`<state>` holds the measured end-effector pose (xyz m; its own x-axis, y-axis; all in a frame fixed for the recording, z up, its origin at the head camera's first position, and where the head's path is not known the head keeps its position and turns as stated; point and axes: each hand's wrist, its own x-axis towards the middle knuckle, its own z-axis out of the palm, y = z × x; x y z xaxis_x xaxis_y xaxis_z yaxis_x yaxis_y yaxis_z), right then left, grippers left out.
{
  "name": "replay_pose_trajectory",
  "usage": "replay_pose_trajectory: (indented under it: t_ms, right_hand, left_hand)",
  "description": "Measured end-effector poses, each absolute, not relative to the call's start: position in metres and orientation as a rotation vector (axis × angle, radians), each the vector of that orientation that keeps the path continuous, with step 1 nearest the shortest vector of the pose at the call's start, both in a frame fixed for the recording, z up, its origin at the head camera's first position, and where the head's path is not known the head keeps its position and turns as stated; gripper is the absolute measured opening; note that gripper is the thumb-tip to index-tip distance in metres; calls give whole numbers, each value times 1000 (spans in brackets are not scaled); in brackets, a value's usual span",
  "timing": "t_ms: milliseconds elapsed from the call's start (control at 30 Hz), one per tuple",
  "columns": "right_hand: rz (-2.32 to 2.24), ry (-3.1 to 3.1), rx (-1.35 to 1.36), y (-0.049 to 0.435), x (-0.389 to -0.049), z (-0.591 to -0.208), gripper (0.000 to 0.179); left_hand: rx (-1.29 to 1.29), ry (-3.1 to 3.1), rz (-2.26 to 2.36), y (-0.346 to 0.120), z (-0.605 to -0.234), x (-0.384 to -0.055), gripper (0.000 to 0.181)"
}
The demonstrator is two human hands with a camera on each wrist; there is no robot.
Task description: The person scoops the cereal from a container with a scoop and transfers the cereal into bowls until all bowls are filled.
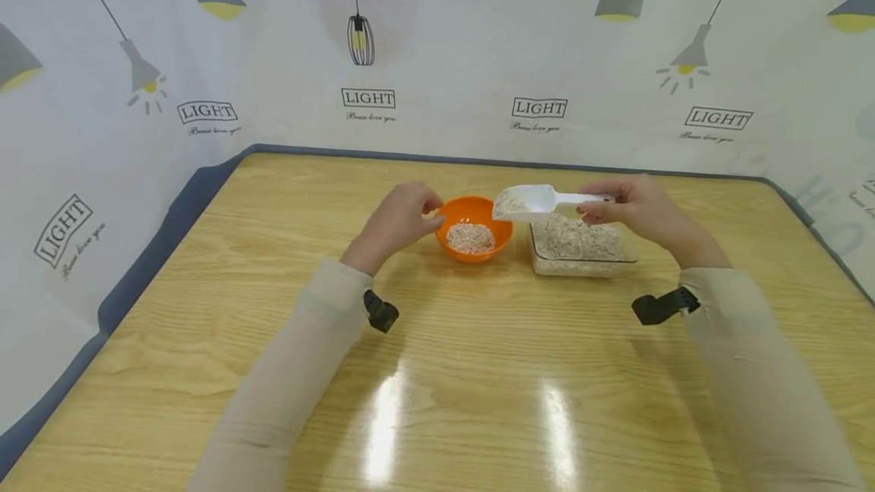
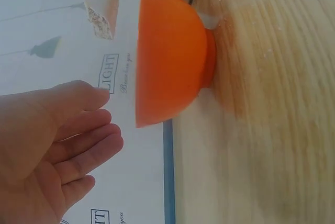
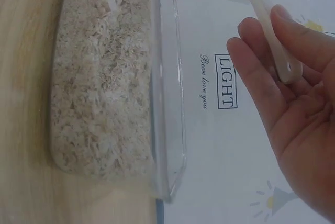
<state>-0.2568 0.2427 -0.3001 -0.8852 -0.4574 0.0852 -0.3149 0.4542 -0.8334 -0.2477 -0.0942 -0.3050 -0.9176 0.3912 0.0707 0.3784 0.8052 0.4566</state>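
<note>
Scoop [image 1: 537, 200]: sitting just right of centre in the head view, its mouth overlapping the right rim of the orange bowl [image 1: 472, 207]; its rear and handle are standing above the glass box [image 1: 573, 269]. Right hand [image 1: 637, 203] is pinching the handle end between thumb and fingers. Left hand [image 1: 403, 212] is holding nothing; its fingers are bending loosely, and in the left wrist view they are showing a gap from the bowl.

Risks, as judged: flakes [image 1: 509, 202] are lying right at the scoop's lip, so an early tip or wrist shake could be dropping some onto the table [image 1: 472, 370] between bowl and box. The grip is sitting far back, so the loaded end could be twisting or dipping.

Orientation: mouth is pointing left in the head view, handle right; long axis is running nearly horizontally across the frame.
</note>
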Motion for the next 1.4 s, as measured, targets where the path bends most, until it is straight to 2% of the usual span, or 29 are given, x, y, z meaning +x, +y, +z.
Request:
replay_pose_trajectory:
  t_ms: [533,1400]
  right_hand:
    - [-1298,2554,-624,228,-263,-303,30]
    - [-1070,2611,-773,213,-272,-290,31]
  left_hand:
    - [598,2925,704,-97,-317,-249,28]
    - [611,2913,750,-99,-321,-248,25]
